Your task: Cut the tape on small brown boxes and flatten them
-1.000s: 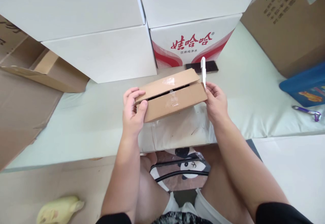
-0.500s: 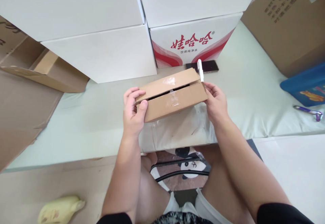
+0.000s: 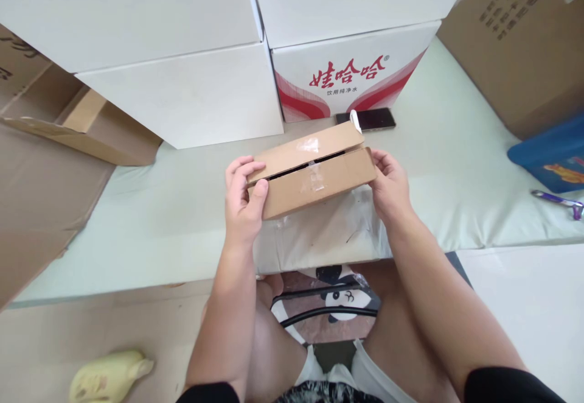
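Observation:
A brown cardboard box is held between my hands above the green cloth, its left end tilted toward me. Two flaps nearly meet on its upper face, with a narrow dark gap between them and clear tape across. At the left end, my left hand grips with the thumb in front and fingers over the top flap. My right hand is closed at the right end, its fingertips partly hidden by the box. Behind the far right corner a white, pen-like piece sticks up; its lower part is hidden.
A black phone lies behind the box, before a white and red carton. Large cardboard boxes stand left and right. Further right are a blue container and a purple pen-like item. A yellow bottle lies below left.
The white piece has dropped lower behind the box corner, so less of it shows. Both hands keep their hold on the box, and the view has shifted slightly.

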`<state>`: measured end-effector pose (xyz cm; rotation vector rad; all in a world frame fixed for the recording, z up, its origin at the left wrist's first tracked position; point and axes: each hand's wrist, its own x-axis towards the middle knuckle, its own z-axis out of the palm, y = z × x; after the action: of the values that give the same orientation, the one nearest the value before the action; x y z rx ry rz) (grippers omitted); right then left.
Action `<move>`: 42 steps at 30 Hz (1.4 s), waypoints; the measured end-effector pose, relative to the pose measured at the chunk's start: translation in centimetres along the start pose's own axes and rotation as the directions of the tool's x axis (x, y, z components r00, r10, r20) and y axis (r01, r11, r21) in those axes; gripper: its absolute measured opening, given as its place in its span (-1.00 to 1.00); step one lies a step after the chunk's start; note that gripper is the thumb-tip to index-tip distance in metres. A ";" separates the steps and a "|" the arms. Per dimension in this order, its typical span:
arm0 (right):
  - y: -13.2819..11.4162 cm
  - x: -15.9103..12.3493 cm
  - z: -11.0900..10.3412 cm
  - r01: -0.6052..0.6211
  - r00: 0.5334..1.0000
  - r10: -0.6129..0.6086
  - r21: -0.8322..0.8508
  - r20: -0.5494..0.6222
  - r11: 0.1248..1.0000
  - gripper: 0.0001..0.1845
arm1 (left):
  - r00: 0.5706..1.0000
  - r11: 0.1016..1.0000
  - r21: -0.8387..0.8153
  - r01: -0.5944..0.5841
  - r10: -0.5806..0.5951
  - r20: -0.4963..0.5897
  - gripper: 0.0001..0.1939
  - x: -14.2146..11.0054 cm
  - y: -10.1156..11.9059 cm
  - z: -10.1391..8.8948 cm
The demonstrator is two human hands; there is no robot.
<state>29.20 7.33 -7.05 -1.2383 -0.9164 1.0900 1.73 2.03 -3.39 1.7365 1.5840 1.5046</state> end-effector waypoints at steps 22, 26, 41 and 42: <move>-0.1 0.2 -0.3 -0.062 0.997 0.063 0.024 -0.047 0.998 -0.56 | 1.000 1.000 -0.014 0.002 -0.002 -0.005 -0.52 0.0 0.1 0.1; -0.1 0.6 -0.4 -0.076 0.995 0.082 0.092 -0.055 0.993 -0.49 | 1.000 1.000 0.010 0.010 -0.010 0.009 -0.49 -0.1 0.2 0.1; -2.1 0.9 -0.5 -0.128 0.975 0.169 0.257 -0.147 0.958 -0.64 | 1.000 1.000 -0.003 -0.004 0.005 0.006 -0.52 -0.1 0.1 0.0; -2.4 0.9 -0.4 -0.114 0.971 0.166 0.277 -0.173 0.954 -0.65 | 1.000 1.000 -0.010 -0.005 0.005 0.004 -0.52 -0.1 0.1 0.0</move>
<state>30.15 8.08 -4.80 -1.1749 -0.5196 1.1403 1.84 1.94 -3.34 1.7376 1.5686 1.5078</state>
